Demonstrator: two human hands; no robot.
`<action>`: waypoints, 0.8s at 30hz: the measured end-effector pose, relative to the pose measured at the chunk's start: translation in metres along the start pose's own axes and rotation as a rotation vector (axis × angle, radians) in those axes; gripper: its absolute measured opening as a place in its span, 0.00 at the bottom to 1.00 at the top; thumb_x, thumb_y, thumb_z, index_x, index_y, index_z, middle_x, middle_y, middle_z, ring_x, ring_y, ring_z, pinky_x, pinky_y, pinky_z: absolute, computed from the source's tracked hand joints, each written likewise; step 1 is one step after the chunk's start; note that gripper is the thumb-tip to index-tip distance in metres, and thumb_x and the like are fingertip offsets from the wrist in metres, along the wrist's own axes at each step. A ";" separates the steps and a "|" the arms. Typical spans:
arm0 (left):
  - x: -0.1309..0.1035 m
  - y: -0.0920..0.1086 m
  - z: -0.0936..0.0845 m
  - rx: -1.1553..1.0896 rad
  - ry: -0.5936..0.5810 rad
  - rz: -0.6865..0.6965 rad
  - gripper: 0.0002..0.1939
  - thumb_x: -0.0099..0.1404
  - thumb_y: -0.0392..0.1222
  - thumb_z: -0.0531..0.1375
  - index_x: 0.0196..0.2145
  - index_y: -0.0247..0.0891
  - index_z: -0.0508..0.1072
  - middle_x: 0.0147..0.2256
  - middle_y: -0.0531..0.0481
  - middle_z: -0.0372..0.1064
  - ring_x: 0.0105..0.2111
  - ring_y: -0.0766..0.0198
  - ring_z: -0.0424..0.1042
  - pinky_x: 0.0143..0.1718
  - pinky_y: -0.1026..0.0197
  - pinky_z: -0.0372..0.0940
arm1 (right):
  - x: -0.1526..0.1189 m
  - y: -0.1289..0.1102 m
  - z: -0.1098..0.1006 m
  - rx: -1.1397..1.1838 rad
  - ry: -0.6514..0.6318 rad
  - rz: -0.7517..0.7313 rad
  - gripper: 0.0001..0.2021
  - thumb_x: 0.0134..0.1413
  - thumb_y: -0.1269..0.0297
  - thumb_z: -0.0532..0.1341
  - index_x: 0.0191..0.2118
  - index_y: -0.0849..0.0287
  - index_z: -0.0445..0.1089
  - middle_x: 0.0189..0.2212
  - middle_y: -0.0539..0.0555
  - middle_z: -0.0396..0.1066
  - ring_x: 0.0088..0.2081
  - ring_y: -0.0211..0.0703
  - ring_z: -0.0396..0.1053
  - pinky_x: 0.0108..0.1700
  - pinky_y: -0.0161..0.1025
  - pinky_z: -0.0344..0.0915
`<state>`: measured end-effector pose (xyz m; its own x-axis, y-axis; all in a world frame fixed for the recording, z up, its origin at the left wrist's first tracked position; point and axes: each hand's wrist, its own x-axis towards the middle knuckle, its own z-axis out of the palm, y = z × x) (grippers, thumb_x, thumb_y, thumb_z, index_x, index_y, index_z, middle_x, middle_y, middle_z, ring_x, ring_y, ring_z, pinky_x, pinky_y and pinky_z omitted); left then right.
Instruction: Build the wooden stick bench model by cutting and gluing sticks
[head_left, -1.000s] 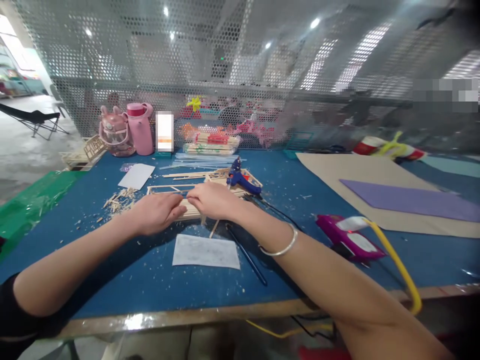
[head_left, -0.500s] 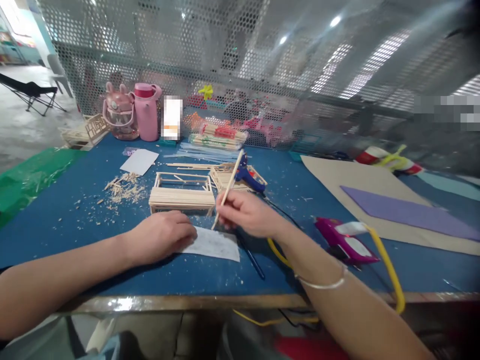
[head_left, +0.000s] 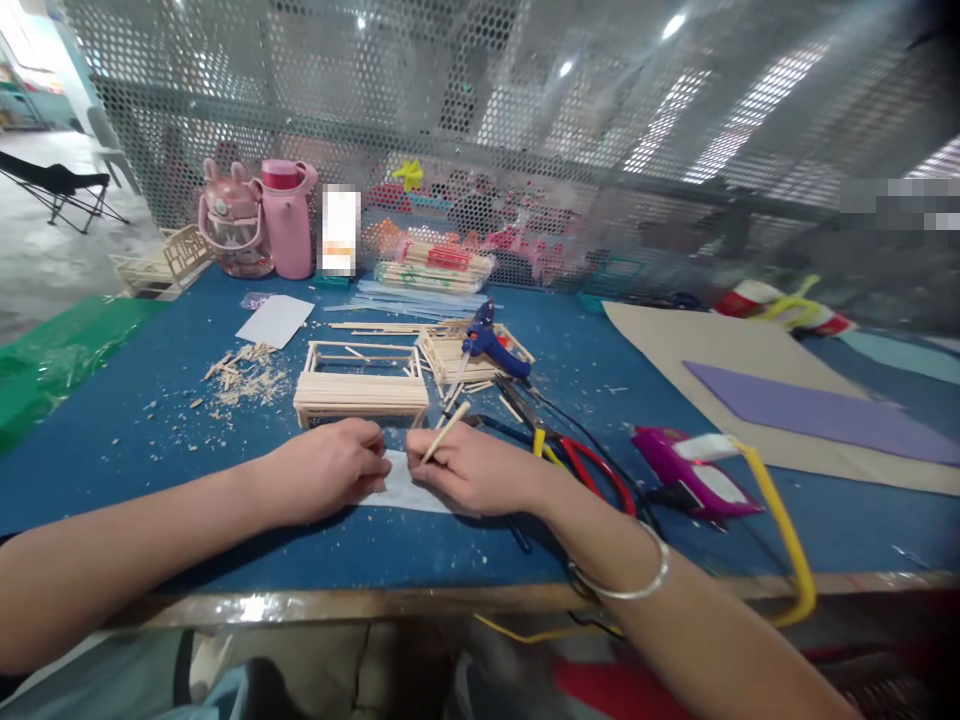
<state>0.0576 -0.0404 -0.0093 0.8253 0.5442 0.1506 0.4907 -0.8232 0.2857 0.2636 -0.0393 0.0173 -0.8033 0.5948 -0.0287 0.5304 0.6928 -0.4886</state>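
Stick (head_left: 446,432) pinched in my right hand (head_left: 480,472), over the paper (head_left: 409,490)

I have the stick clamped between the thumb and fingers of my right hand, its upper end tilting away from me and to the right. That hand is low over the right part of the white paper. My left hand (head_left: 322,472) is at the paper's left part, fingers curled; I cannot tell whether its fingertips meet or pinch anything. The two hands are near each other but apart, with a strip of paper showing between them.

Just beyond my hands stands the frame (head_left: 361,398), a wooden piece with a slatted front part and an open back. Right of it lies a second frame (head_left: 461,355), with the blue glue gun (head_left: 495,350) at its right side. The pliers (head_left: 592,465), red-handled, lie beyond my right wrist, with a yellow handle (head_left: 547,448) beside them. A dark pen-like tool (head_left: 519,537) is partly hidden under my right hand.

Left of the frame are wood scraps (head_left: 251,378), and beyond them a white card (head_left: 276,321). Stick packs (head_left: 435,265) lie at the back of the blue table (head_left: 247,555), behind pale blue strips (head_left: 416,301). Two pink bottles (head_left: 289,225) stand at the back left. A magenta device (head_left: 697,475) with a yellow cable (head_left: 784,530) sits to my right, near a purple sheet (head_left: 810,410) on a tan one.
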 end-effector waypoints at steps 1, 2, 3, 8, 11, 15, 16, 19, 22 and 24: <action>0.001 0.000 0.000 -0.002 -0.004 0.002 0.11 0.63 0.38 0.52 0.33 0.36 0.75 0.33 0.46 0.67 0.31 0.65 0.67 0.32 0.64 0.61 | 0.001 0.000 0.000 0.003 -0.022 0.000 0.08 0.55 0.71 0.52 0.26 0.60 0.61 0.22 0.48 0.60 0.26 0.35 0.58 0.31 0.33 0.56; 0.001 0.000 -0.001 -0.003 -0.009 0.007 0.11 0.63 0.38 0.52 0.33 0.36 0.75 0.33 0.47 0.66 0.31 0.65 0.67 0.32 0.64 0.61 | 0.001 0.000 0.001 0.004 -0.024 0.001 0.08 0.55 0.71 0.52 0.26 0.61 0.61 0.23 0.49 0.61 0.26 0.35 0.59 0.32 0.33 0.56; 0.001 0.000 -0.001 -0.002 -0.013 0.012 0.11 0.63 0.38 0.53 0.33 0.36 0.75 0.33 0.47 0.66 0.31 0.65 0.67 0.32 0.64 0.61 | 0.001 -0.001 0.001 -0.001 -0.010 0.004 0.09 0.56 0.71 0.51 0.26 0.61 0.62 0.23 0.49 0.61 0.27 0.35 0.59 0.33 0.33 0.57; 0.001 0.000 -0.001 -0.001 0.002 0.013 0.11 0.63 0.38 0.52 0.32 0.36 0.74 0.33 0.47 0.66 0.31 0.64 0.67 0.32 0.64 0.61 | 0.001 -0.001 0.003 -0.039 -0.020 -0.038 0.09 0.57 0.71 0.51 0.26 0.61 0.63 0.26 0.51 0.63 0.28 0.36 0.60 0.34 0.34 0.58; 0.000 0.000 -0.001 -0.007 0.004 0.012 0.11 0.63 0.38 0.52 0.32 0.36 0.74 0.32 0.47 0.66 0.31 0.64 0.67 0.32 0.64 0.61 | 0.001 0.000 0.004 -0.021 0.000 -0.025 0.09 0.57 0.71 0.51 0.27 0.61 0.63 0.25 0.51 0.63 0.27 0.36 0.60 0.33 0.33 0.58; 0.001 0.001 -0.002 -0.017 -0.003 -0.007 0.10 0.63 0.38 0.53 0.31 0.36 0.74 0.32 0.47 0.66 0.31 0.64 0.67 0.31 0.64 0.61 | 0.001 -0.001 0.005 -0.035 -0.020 -0.052 0.09 0.58 0.70 0.50 0.27 0.61 0.62 0.26 0.51 0.64 0.27 0.36 0.60 0.33 0.33 0.58; 0.001 0.001 -0.002 -0.017 -0.004 -0.008 0.10 0.63 0.38 0.53 0.31 0.36 0.74 0.32 0.47 0.66 0.31 0.64 0.67 0.32 0.64 0.61 | 0.001 -0.002 0.005 -0.034 -0.030 -0.060 0.09 0.58 0.70 0.50 0.27 0.61 0.62 0.26 0.51 0.64 0.27 0.36 0.60 0.33 0.33 0.58; 0.002 0.001 -0.002 -0.013 -0.005 -0.003 0.10 0.62 0.37 0.53 0.30 0.36 0.74 0.32 0.46 0.67 0.31 0.64 0.67 0.32 0.64 0.61 | 0.001 -0.006 0.005 -0.043 0.007 -0.039 0.10 0.58 0.71 0.49 0.27 0.61 0.62 0.25 0.51 0.63 0.27 0.36 0.60 0.32 0.33 0.58; 0.002 0.001 -0.003 -0.018 0.001 -0.005 0.10 0.62 0.37 0.53 0.30 0.35 0.74 0.32 0.46 0.67 0.31 0.64 0.67 0.32 0.64 0.61 | 0.001 -0.007 0.008 -0.053 -0.017 -0.072 0.10 0.58 0.72 0.49 0.28 0.60 0.62 0.26 0.51 0.64 0.28 0.37 0.60 0.33 0.34 0.58; 0.002 0.001 -0.003 -0.027 0.001 -0.005 0.10 0.62 0.37 0.53 0.30 0.35 0.74 0.32 0.46 0.67 0.31 0.64 0.67 0.32 0.64 0.61 | 0.001 -0.005 0.011 -0.057 0.004 -0.077 0.09 0.58 0.71 0.49 0.28 0.61 0.62 0.26 0.52 0.64 0.28 0.37 0.60 0.33 0.34 0.58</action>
<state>0.0587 -0.0399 -0.0063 0.8225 0.5488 0.1497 0.4875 -0.8156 0.3116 0.2576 -0.0464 0.0103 -0.8414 0.5403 0.0113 0.4814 0.7588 -0.4387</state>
